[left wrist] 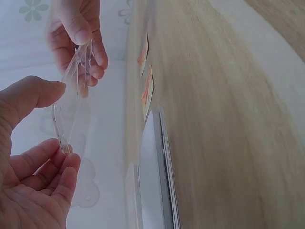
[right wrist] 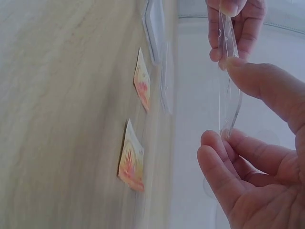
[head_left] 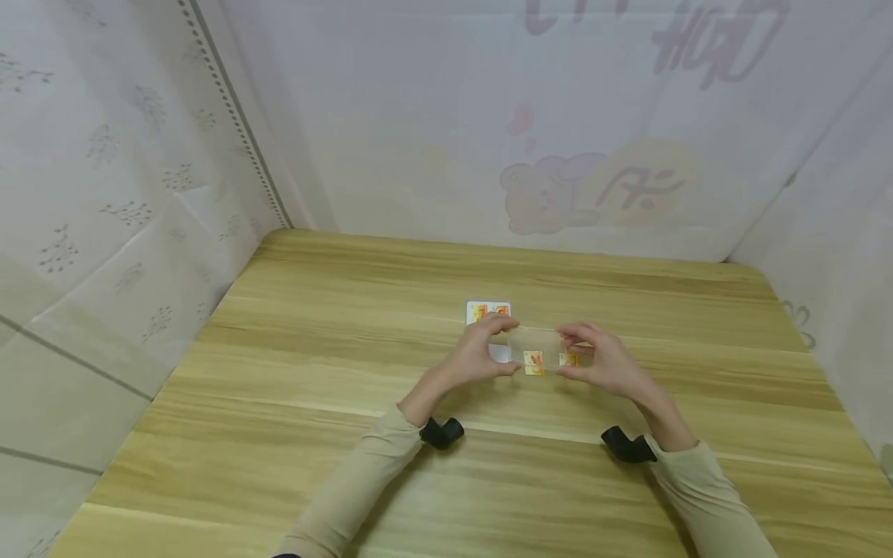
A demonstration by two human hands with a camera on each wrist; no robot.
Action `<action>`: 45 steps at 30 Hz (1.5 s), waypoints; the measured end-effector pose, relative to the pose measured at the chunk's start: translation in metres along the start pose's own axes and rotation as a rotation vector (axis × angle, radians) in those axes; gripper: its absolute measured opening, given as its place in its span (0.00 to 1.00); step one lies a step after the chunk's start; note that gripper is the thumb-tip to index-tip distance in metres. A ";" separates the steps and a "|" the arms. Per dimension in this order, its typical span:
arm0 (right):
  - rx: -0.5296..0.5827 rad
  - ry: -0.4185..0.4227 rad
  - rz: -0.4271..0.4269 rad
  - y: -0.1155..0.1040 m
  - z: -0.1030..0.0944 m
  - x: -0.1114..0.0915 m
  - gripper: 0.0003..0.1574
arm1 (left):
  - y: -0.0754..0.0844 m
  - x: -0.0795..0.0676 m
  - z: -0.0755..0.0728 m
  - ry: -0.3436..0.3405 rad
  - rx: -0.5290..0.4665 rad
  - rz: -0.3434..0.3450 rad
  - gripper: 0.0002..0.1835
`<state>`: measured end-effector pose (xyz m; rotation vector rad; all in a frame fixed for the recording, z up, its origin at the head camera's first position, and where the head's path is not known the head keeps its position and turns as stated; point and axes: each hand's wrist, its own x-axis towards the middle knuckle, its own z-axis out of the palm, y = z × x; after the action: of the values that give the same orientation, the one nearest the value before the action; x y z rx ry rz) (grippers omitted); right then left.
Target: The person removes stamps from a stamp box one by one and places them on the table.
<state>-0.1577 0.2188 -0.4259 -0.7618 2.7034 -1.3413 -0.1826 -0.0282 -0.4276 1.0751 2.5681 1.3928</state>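
Between both hands a thin clear plastic cover (head_left: 537,339) is held above the table. My left hand (head_left: 474,356) pinches its left end, with the thumb (left wrist: 50,93) on one edge and the fingertips (left wrist: 66,148) on the opposite one. At the other end my right hand (head_left: 607,363) grips the cover the same way, thumb and fingers on opposite edges. Below it lie two small yellow-orange printed cards (head_left: 533,364), also seen as a card (right wrist: 132,162) in the right wrist view. Beyond the left hand is a white-edged flat piece (head_left: 488,303) with similar pictures, partly hidden by that hand.
A white flat piece (left wrist: 151,176) lies beside the left hand. Flat on the wood-grain table (head_left: 314,372), a clear piece (right wrist: 167,81) sits past the cards. Black wrist cameras (head_left: 442,432) are on both forearms. Printed cloth (head_left: 391,116) hangs behind the table.
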 end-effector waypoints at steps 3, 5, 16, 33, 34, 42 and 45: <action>0.005 -0.001 0.001 -0.002 0.003 0.004 0.37 | -0.002 -0.002 -0.004 0.010 0.011 0.010 0.32; 0.000 -0.003 0.001 -0.003 0.005 0.006 0.37 | -0.003 -0.004 -0.006 0.020 0.018 0.018 0.32; 0.029 -0.008 0.011 -0.014 0.017 0.018 0.37 | -0.010 -0.015 -0.020 0.031 0.011 0.011 0.31; 0.014 -0.005 -0.018 -0.021 0.036 0.034 0.37 | -0.018 -0.029 -0.037 0.064 0.052 0.003 0.30; 0.018 -0.008 -0.023 -0.021 0.037 0.035 0.37 | -0.018 -0.030 -0.038 0.066 0.046 -0.002 0.30; -0.014 -0.025 -0.010 -0.025 0.046 0.041 0.36 | -0.022 -0.037 -0.044 0.055 0.026 -0.022 0.30; -0.055 -0.022 -0.001 -0.026 0.049 0.040 0.37 | -0.023 -0.038 -0.044 0.047 0.027 -0.031 0.30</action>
<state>-0.1708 0.1514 -0.4294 -0.7770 2.7336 -1.2558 -0.1810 -0.0910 -0.4294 1.0129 2.6315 1.3977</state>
